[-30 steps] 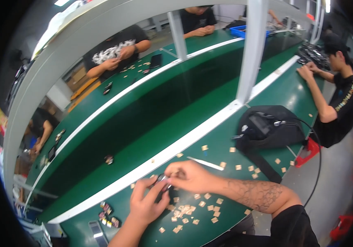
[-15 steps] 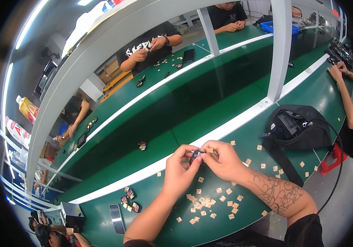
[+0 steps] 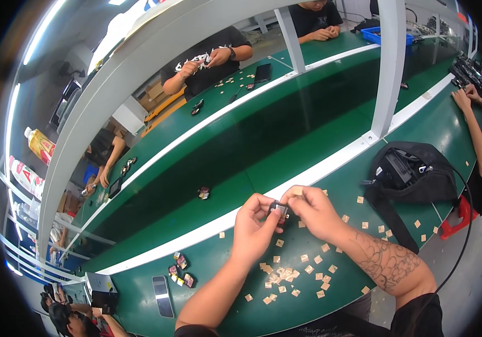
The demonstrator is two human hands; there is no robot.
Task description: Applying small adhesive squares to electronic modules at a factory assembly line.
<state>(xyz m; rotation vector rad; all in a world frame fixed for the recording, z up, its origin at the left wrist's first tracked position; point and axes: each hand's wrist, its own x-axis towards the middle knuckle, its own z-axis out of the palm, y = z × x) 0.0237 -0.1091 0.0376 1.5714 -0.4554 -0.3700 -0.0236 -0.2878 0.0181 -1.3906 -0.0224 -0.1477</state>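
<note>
My left hand [image 3: 254, 227] grips a small dark device [image 3: 280, 213] with a shiny, pale upper part, thumb across its face. Just to its right is my right hand [image 3: 310, 209], thumb and fingertips pinched together beside the device's edge; whatever lies between them is too small to make out. A small tan square [image 3: 298, 191] rests against a finger of that hand. Below both hands, a loose pile of similar tan squares [image 3: 279, 275] is spread over the green table [image 3: 218, 303]. Some of them bear a dark mark.
Left of my forearm lie a phone [image 3: 163, 296] and a cluster of small dark devices [image 3: 181, 270]. Another small device [image 3: 203, 193] sits beyond the white rail. A black bag [image 3: 412, 174] with a strap stands at right. Several people work around the tables; a metal post [image 3: 388, 73] rises ahead.
My right fingers have drawn slightly away from the device, up and to the right. The device's shiny face is turned more into view. The whole view has shifted a little.
</note>
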